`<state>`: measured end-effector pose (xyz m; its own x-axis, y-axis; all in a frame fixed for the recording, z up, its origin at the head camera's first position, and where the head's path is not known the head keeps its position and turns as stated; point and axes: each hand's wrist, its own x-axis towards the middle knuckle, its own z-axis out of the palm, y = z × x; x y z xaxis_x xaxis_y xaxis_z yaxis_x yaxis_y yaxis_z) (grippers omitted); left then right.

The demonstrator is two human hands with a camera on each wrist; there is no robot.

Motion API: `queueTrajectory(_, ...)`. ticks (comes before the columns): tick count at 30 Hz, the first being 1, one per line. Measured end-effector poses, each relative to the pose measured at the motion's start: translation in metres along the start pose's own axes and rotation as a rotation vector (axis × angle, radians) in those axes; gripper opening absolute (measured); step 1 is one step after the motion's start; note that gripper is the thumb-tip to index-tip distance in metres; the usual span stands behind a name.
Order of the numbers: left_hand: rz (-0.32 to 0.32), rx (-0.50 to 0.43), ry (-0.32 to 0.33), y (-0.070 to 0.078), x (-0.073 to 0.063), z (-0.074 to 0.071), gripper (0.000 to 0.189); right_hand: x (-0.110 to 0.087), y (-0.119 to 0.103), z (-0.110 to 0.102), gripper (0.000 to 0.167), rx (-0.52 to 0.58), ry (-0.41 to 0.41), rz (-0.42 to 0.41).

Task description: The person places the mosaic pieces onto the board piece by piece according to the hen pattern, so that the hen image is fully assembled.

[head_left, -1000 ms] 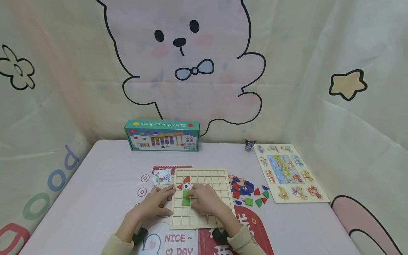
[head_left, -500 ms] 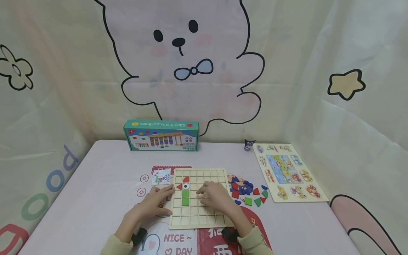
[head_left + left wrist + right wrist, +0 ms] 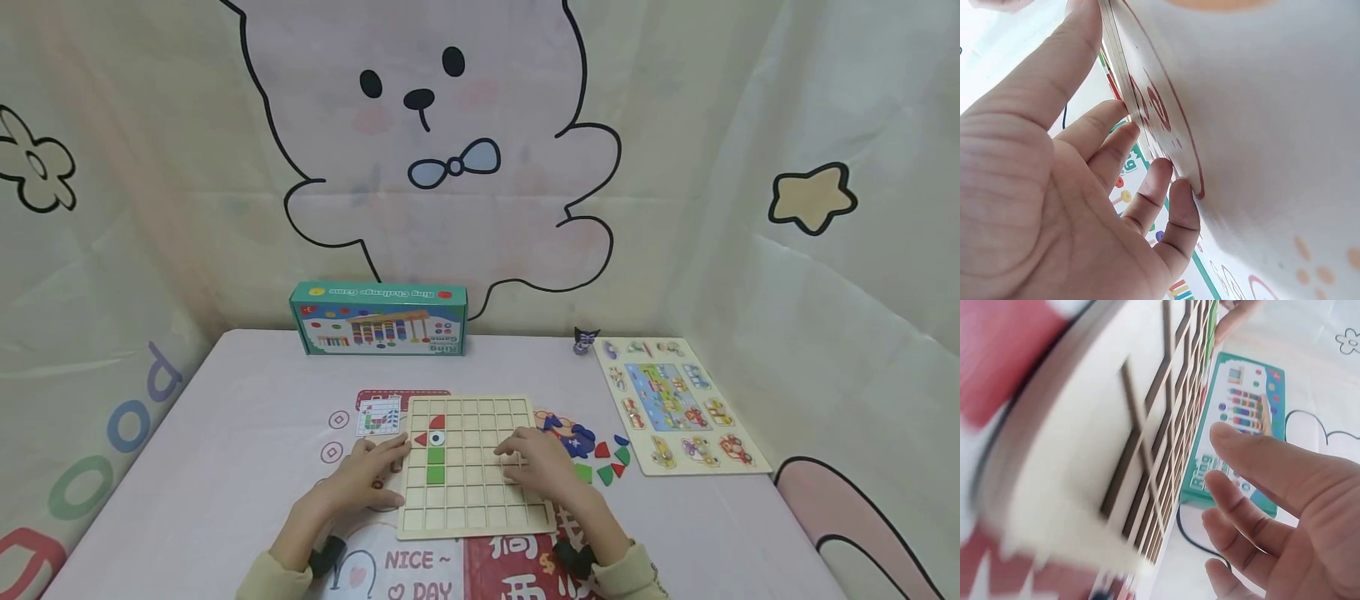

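Note:
A pale wooden grid board (image 3: 480, 518) lies in the middle of the table. On its left side sit two green squares (image 3: 436, 474), a white disc (image 3: 437, 438) with a dark centre and two red pieces (image 3: 438, 422). My left hand (image 3: 363, 479) rests along the board's left edge; in the left wrist view its thumb and fingertips touch that edge. Over the board's right side hovers my right hand (image 3: 546, 465), fingers loosely bent with nothing between them, as the right wrist view also shows. Loose red, green and blue pieces (image 3: 606, 476) lie right of the board, partly hidden by this hand.
A pattern card (image 3: 379, 415) lies at the board's upper left. At the back stands a green game box (image 3: 378, 321). A small dark figurine (image 3: 585, 341) and a picture puzzle board (image 3: 633, 458) are at the back right. Patterned cloth hangs behind.
My right hand has drawn away from the green squares and moved right across the board, uncovering them. My left hand stays at the left edge.

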<state>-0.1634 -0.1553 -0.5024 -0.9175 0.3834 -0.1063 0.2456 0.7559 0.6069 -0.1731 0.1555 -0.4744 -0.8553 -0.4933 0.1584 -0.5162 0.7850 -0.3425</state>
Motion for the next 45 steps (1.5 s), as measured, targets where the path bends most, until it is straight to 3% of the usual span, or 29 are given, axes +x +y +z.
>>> queueTrajectory(10,0.016,0.001,-0.001,-0.001,-0.001,0.001,0.077,-0.021,0.026,-0.012,0.023,0.045,0.053,0.096)
queueTrajectory(24,0.017,-0.004,-0.01,-0.002,-0.001,0.002,0.077,-0.049,0.065,-0.029,0.022,-0.054,0.028,0.239)
queueTrajectory(45,0.0,-0.004,-0.01,-0.006,0.001,0.002,0.079,-0.073,0.095,-0.041,0.026,-0.105,-0.106,0.328)
